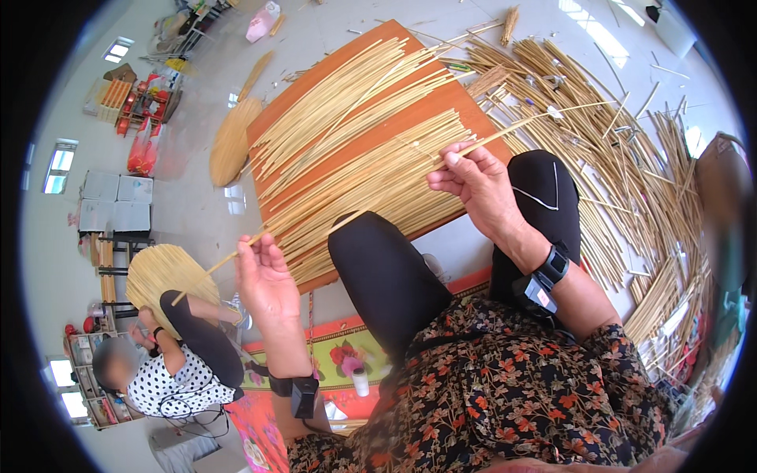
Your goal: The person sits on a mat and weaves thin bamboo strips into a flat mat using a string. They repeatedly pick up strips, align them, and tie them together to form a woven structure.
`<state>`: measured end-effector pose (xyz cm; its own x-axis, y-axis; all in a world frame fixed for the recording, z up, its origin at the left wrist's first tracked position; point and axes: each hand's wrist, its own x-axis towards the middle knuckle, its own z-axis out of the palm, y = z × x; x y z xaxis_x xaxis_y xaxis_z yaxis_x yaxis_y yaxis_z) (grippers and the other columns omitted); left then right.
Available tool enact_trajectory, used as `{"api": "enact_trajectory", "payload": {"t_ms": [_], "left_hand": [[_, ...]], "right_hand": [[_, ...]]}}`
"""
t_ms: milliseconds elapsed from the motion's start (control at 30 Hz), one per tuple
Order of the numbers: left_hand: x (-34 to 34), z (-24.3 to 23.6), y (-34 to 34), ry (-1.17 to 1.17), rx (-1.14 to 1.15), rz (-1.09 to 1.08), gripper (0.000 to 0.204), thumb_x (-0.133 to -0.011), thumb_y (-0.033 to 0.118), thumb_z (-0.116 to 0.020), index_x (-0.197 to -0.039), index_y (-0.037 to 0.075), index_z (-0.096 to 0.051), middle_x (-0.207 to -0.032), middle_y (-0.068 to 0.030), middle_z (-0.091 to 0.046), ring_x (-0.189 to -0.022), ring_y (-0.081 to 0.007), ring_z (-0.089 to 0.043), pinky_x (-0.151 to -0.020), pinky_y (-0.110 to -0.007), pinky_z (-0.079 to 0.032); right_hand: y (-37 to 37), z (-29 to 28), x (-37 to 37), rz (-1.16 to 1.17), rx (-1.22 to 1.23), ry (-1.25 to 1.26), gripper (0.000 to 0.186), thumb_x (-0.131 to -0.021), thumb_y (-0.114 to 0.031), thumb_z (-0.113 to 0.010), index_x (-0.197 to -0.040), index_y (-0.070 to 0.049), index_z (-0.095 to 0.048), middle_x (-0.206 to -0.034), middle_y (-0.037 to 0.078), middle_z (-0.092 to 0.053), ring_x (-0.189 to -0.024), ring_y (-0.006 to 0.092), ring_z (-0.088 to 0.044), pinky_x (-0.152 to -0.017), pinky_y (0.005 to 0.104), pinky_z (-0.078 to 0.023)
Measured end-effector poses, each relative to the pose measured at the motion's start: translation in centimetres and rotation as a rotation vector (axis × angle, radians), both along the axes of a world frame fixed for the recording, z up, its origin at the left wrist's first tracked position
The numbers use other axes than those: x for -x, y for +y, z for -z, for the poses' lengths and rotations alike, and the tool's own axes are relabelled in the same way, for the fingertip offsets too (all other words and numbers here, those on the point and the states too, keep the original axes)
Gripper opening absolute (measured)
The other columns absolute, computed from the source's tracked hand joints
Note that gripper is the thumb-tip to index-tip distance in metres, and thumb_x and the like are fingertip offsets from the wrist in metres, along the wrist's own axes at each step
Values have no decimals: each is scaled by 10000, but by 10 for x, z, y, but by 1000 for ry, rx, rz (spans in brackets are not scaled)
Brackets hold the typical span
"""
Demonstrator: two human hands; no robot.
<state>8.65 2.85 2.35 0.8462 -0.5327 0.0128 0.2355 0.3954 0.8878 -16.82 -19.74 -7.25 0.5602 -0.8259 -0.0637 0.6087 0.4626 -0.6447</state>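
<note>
My left hand (264,272) is at the left of the board, palm up, its curled fingertips closed on a long, thin straw stalk (205,275) that slants down to the left. My right hand (473,189), raised over the right part of the board, pinches a pale straw stalk (512,128) between thumb and fingers; it reaches out to the upper right. I cannot tell whether both hands hold one stalk or separate ones. Beneath them, rows of straw stalks (347,83) lie on an orange-brown wooden board (390,35), beside my black-trousered knees (378,276).
A large heap of straw (583,181) covers the floor at right. At lower left a co-worker (181,363) sits by a woven straw piece (158,276). An oval straw piece (233,146), stacked boxes (110,205) and a patterned mat (339,351) are also around me.
</note>
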Motion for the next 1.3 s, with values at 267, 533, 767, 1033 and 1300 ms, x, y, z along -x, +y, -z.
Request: {"api": "enact_trajectory", "payload": {"t_ms": [267,533,767,1033,1300], "left_hand": [[68,33,-44,163,-66,138,215,-1072,233,-671,-1158,38,-696,-1071,-129,-763,-1031,-204,-771,-824,-278,-653],[73,31,-48,226,-189,226,244,-1067,283,-683,-1059,39,-706,-939,-88,-742,-792,-180,-751,-646,-280,-615],[98,33,-31,-11,-433,720,485,-1077,304,-655,-1416,-22,-538,-1195,-156,-674,-842,-225,-744,-638,-309,-623],[83,60,-55,121,-66,390,306,-1090,246,-636,-1309,33,-654,-1222,-195,-727,-1133,-309,-736,-916,-409,-641],[73,63,-54,124,-105,206,296,-1068,268,-673,-1194,1,-685,-1094,-205,-763,-1038,-317,-775,-824,-366,-665]], "right_hand": [[4,-7,0,-60,7,-10,156,-1068,-98,-643,-1163,15,-691,-1370,115,-673,-938,206,-774,-853,351,-670],[-3,-4,4,35,91,-48,166,-1093,-138,-613,-1207,-27,-665,-1008,49,-711,-893,187,-749,-848,353,-628],[-8,-1,6,85,-48,45,172,-1105,-181,-607,-1156,-22,-647,-995,84,-713,-892,209,-759,-836,352,-639],[-7,0,5,-29,-107,137,149,-1094,-163,-610,-1114,-17,-625,-1004,101,-711,-893,221,-769,-843,355,-657],[-11,-11,10,68,-129,34,415,-1156,-332,-474,-1292,35,-610,-1027,107,-640,-914,223,-727,-869,376,-620]]}}
